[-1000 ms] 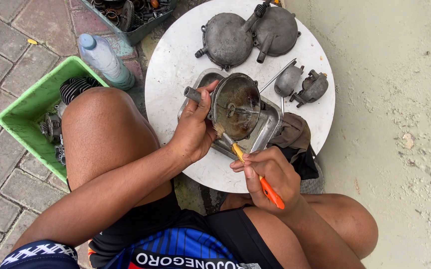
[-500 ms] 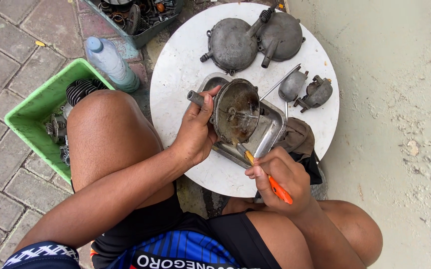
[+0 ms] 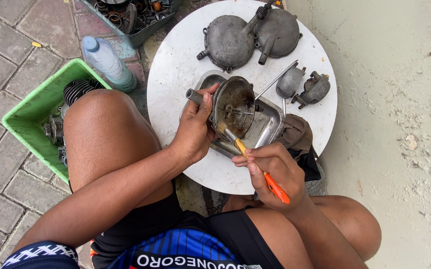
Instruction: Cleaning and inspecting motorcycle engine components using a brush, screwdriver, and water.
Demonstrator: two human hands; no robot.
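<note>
Since a moment ago we have barely shifted: our brush has crept lower inside the cover. We work over a round white table (image 3: pixel 185 74), keeping a steel tray (image 3: pixel 270 122) beneath for drips. Our left hand (image 3: pixel 195 127) grips the round engine cover (image 3: pixel 233 105) tilted toward us, while our right hand (image 3: pixel 272 169) pinches an orange-handled brush (image 3: pixel 255 167), bristles against the cover's lower rim.

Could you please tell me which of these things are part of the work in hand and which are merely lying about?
In use: left hand, round metal cover, right hand, orange-handled brush, metal tray.

Lying about: two grey covers, plastic bottle, green crate, brown rag.
</note>
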